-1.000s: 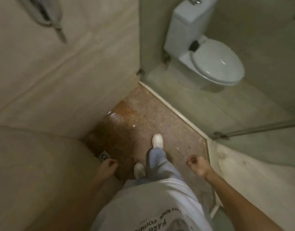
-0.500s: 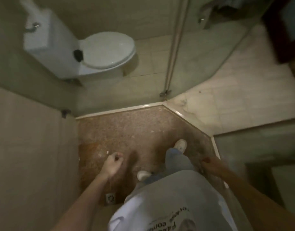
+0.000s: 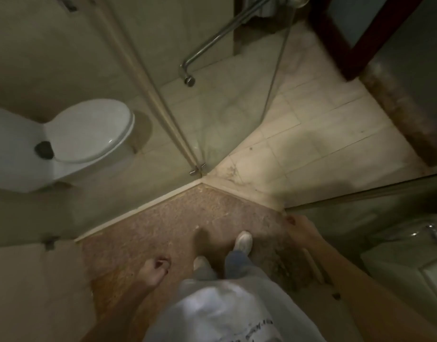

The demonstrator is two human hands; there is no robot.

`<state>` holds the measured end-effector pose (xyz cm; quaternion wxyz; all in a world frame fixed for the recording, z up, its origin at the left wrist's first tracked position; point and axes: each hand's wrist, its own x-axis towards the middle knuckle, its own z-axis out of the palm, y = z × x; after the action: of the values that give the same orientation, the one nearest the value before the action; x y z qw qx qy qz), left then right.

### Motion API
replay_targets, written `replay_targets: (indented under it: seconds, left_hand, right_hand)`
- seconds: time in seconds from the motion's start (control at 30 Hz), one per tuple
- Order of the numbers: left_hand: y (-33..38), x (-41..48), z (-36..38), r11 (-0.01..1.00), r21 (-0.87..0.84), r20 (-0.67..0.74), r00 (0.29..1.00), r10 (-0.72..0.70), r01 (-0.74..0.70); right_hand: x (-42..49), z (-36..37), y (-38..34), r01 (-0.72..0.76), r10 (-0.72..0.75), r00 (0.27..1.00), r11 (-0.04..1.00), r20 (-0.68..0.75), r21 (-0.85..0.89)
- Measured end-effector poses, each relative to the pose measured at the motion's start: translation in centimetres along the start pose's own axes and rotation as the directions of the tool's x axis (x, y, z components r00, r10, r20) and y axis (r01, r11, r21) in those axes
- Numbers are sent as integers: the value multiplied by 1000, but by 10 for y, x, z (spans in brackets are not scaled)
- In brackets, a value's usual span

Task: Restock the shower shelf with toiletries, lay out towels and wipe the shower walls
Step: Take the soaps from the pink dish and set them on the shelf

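Inside the shower threshold (image 3: 143,210), both hands (image 3: 152,271) hang empty, fingers (image 3: 163,264) loosely curled.

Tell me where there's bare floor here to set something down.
Bare patches: the brown shower floor between the pale curb and the shoes, and the cream tiles past the glass door. It is tighter near the toilet and around your feet.

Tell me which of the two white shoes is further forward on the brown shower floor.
The right-foot white shoe leads, close to the right hand. The other white shoe sits behind it, half under the trouser leg.
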<state>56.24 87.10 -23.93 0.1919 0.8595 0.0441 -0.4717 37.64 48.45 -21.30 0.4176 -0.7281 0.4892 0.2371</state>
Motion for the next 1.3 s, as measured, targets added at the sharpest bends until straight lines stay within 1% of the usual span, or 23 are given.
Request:
replay_targets:
  seconds: [0.1,0.23,0.4,0.47,0.57,0.7,0.8,0.9,0.97,1.1,1.17,1.3]
  left_hand:
    - [50,18,2,998,21,20,998,65,-65]
    - [115,46,10,985,95,100,986,134,-143]
    - [209,90,19,958,175,193,962,193,-228]
    - [256,111,19,935,231,239,947,215,-270]
    - [334,133,16,879,305,335,905,260,-366]
    - [449,142,10,790,340,428,832,354,-511]
    - [527,161,4,723,358,448,788,421,-590]
    - [589,164,6,643,385,465,741,485,-663]
    - [620,158,10,625,387,477,727,494,-678]
    - [654,161,16,599,418,501,723,475,-683]
    - [665,167,19,594,438,516,730,448,-675]
    - [683,180,33,600,483,521,760,388,-638]
  right_hand:
    - [18,-31,-4,-14,24,996,993,-83,117]
    - [31,-55,4,-54,86,987,973,-132,222]
    - [37,-58,30,-220,262,962,904,-71,367]
    - [40,-59,36,-287,330,943,875,-47,389]
    - [38,-63,31,-359,407,913,838,-32,411]
    - [49,-70,15,-452,519,855,752,-8,480]
    - [70,-76,0,-415,525,851,690,-16,593]
    - [86,-87,-19,-380,525,850,672,-47,636]
    - [99,-95,-26,-357,528,847,641,-54,679]
    - [124,-124,-33,-348,537,842,600,-41,720]
    - [140,-144,-32,-344,531,846,598,-37,724]
    - [177,-198,-16,-351,531,847,591,-23,726]
